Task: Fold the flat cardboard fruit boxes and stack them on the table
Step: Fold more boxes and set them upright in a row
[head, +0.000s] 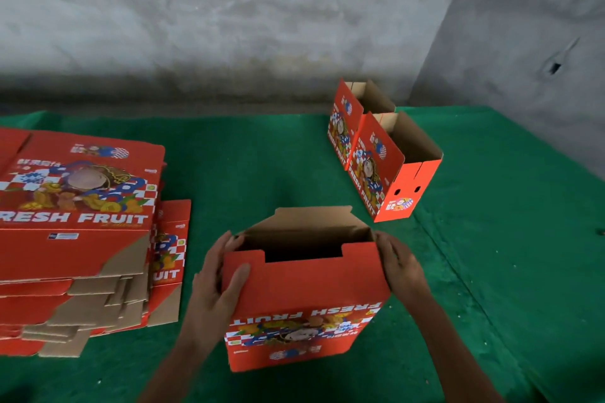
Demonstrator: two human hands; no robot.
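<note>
A red "FRESH FRUIT" cardboard box (304, 298) stands opened up in front of me on the green table (248, 173), print upside down, its top flaps raised. My left hand (217, 285) grips its left edge, thumb on the red front panel and fingers behind. My right hand (397, 267) presses flat against the right side of the box. A pile of flat red boxes (75, 226) lies at the left. Two folded boxes (379, 154) stand side by side, open at the top, at the back right.
Grey concrete walls stand behind the table and at the right. The table's right edge runs diagonally near the right wall. Flat boxes in the pile fan out, with brown flaps sticking toward me.
</note>
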